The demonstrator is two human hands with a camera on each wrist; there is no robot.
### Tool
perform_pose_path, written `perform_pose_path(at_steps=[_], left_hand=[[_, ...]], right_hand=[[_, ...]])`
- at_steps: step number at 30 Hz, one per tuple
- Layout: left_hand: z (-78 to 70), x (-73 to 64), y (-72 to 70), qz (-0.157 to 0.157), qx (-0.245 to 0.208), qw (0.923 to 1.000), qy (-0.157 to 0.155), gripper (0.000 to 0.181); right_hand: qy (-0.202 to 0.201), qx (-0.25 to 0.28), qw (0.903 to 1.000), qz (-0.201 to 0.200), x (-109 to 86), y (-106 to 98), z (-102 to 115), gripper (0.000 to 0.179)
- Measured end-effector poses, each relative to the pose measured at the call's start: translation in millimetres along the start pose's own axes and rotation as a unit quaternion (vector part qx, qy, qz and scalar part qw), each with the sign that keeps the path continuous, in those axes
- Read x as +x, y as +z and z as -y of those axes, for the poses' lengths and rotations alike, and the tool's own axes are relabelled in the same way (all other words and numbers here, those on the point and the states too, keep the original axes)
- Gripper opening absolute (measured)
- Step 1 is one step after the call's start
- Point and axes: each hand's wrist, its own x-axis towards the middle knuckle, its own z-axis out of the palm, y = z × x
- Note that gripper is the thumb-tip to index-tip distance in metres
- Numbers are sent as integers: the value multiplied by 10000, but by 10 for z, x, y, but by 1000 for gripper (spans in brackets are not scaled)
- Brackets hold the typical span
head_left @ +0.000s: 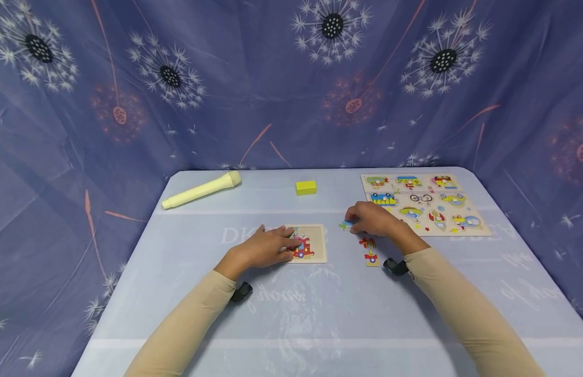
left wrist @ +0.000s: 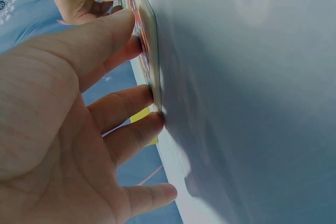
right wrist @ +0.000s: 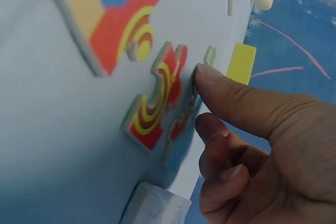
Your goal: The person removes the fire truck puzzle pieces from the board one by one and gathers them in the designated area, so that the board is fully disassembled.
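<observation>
My left hand (head_left: 268, 246) lies over the left part of a shallow wooden puzzle tray (head_left: 322, 243), fingers spread; in the left wrist view its fingertips (left wrist: 147, 95) touch the tray's edge. Inside the tray, a partly assembled red picture (head_left: 302, 248) shows between the fingers. Right of the tray, my right hand (head_left: 373, 220) pinches a blue and green jigsaw piece (head_left: 346, 225) between thumb and fingers, low over the table; the hand covers much of it. Nearer me are a red and yellow jigsaw piece (head_left: 368, 244) and a red, blue and yellow jigsaw piece (head_left: 371, 260).
A wooden peg puzzle board (head_left: 442, 207) with vehicle pictures lies at the back right, partly behind the right hand. Toward the back stand a yellow block (head_left: 306, 188) and a pale yellow flashlight-shaped stick (head_left: 202, 190). A patterned curtain (head_left: 254, 78) hangs behind the table.
</observation>
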Motion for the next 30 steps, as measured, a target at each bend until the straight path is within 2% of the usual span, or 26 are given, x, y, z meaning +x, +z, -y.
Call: perform_pose_path(at_steps=[4,7,9,12,16,20,24,30], left_hand=[[4,1,-2,45,-5,10000,-26,47],[6,0,-4,72,26,10000,-42,48],[4,1,-9,78,71,9999,-35,48],[-7,2,-28,76,67,9999,31,48],[-14,1,-45,53,16,9999,113,49],[-2,-2,-40,54,-20,9999,123,50],[25,-6,-17,43,-69,9998,174,52],[67,-27,24,30,-157,9994,309,56]], right_hand=[[-71,243,9990,-380,20,35,82,28],[-329,618,9954,-652,67,148,233,28],[-524,838,9929,-659,104,250,366,27],[-677,1074,9909,-453,149,379,576,30],[-690,861,9935,-276,190,477,819,42],[-587,369,9975,-156,216,550,959,45],[-407,130,9988,-236,215,592,1022,41],[-153,111,9996,-224,216,614,1060,45]])
